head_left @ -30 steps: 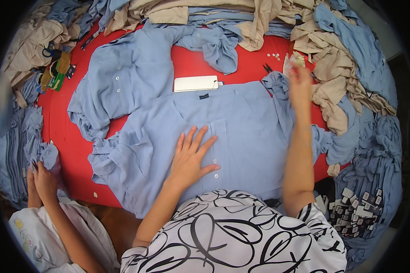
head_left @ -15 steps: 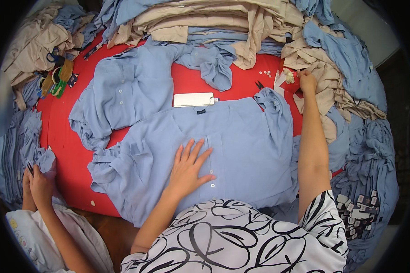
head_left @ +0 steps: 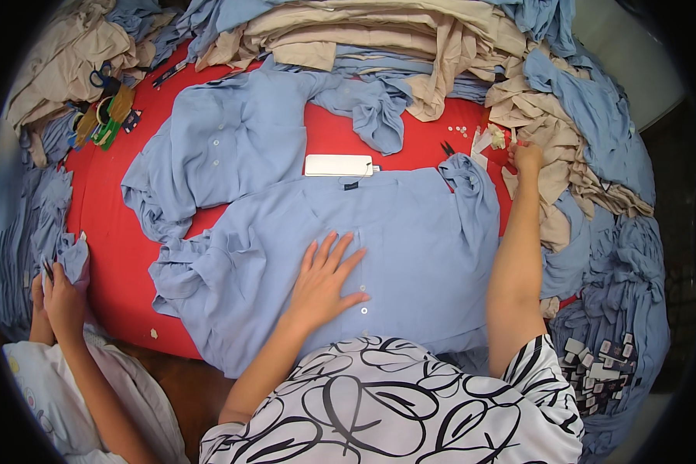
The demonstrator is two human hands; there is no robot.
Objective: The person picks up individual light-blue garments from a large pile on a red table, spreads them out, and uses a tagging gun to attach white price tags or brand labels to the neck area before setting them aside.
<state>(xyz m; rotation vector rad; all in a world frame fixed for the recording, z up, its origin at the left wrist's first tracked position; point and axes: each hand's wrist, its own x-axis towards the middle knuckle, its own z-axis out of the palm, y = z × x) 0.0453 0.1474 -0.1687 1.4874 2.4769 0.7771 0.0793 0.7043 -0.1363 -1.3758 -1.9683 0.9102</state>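
Observation:
A light blue shirt (head_left: 425, 255) lies spread out, its neckline away from me and a buttoned placket down its front. My left hand (head_left: 326, 272) rests flat on it beside the placket, fingers spread and holding nothing. Out at the far right, my right hand (head_left: 527, 157) is closed, with its fingertips next to white paper strips (head_left: 480, 145) and a small cream bundle (head_left: 496, 138). What its fingers grip, if anything, is too small to make out. A white hang tag (head_left: 339, 165) lies above the shirt's collar.
A second blue shirt (head_left: 236, 139) lies on the red cloth (head_left: 104, 286) behind. Black thread snips (head_left: 447, 148) and loose buttons (head_left: 458, 131) are near my right hand. Beige and blue garments (head_left: 379, 31) pile around the edges. At left a co-worker's hands (head_left: 58, 301) hold snips and blue fabric.
My right hand has drawn slightly back toward me beside the paper strips. My left hand stays flat on the shirt. The whole view has shifted a little.

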